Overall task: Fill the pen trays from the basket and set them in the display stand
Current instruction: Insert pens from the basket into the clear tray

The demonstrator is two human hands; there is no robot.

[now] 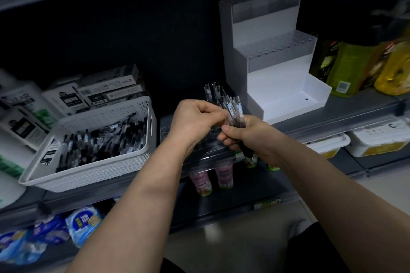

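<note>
White perforated plastic makes up the basket [88, 170] at the left of the shelf, with a rounded rim and fine-grid walls. Loose pens [106, 137] lie heaped inside it, clear barrels with dark grips and clips. Just right of it sits the clear pen tray [208, 150], glossy acrylic drilled with rows of round holes and largely hidden under the hands.

The left hand [193, 119] has its fingers curled in, the tips pinching one pen out of the bundle [231, 109]. The right hand [246, 133] is wrapped round that bundle in a fist, with the clip ends fanned upward. A few standing pens [210, 90] rise behind the hands, probably in the tray's back row (blur leaves this uncertain).

The step in hand looks like seating pens one at a time. It would go best if the left hand draws a single pen clear, grips it low on the barrel and aims it upright over a free hole. Filling from the back forward would keep placed pens from being knocked. The right fist should be loose enough to give up one slick barrel, yet firm enough not to spill the others.

Further right, the stepped display stand [277, 73], matte white with grey sides, carries perforated trays on its upper two steps.
</note>
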